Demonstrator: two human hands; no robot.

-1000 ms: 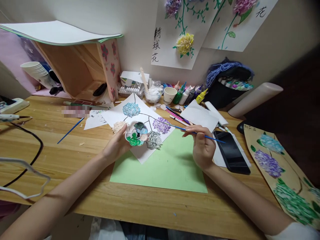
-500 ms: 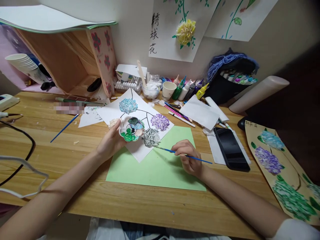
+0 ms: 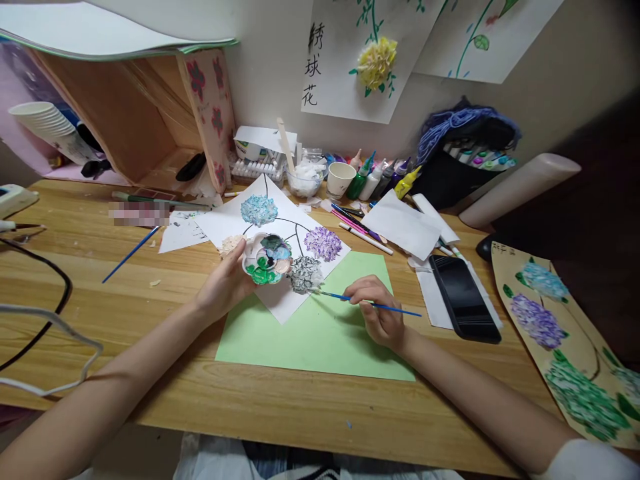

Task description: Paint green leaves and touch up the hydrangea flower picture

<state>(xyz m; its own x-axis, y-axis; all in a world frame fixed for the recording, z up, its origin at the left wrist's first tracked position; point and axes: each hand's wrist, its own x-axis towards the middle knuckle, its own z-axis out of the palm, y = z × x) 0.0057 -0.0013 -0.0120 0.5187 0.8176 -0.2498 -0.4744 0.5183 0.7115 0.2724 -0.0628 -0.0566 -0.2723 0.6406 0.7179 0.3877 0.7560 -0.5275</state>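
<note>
My left hand [image 3: 227, 277] grips a round paint palette [image 3: 261, 272] with green, blue and dark paint, tilted above the white paper. In my right hand [image 3: 376, 308] is a thin blue paintbrush [image 3: 400, 310], its tip at the lower edge of a grey-black flower [image 3: 305, 275]. That flower is on the white paper [image 3: 283, 310], along with a blue flower [image 3: 259, 210], a purple flower [image 3: 323, 244] and a pale one [image 3: 231, 246] partly hidden by my left hand. A green sheet [image 3: 310, 347] lies beneath.
Behind the paper stand a paper cup [image 3: 341, 180], paint bottles [image 3: 373, 180] and a bowl of white stuffing [image 3: 305, 177]. A phone [image 3: 465, 298] and a flower picture [image 3: 575, 360] lie right. Another blue brush [image 3: 131, 255] and a white cable [image 3: 75, 333] are left.
The whole view has shifted slightly. Both hands keep their holds, and the brush tip remains at the grey-black flower's lower edge.
</note>
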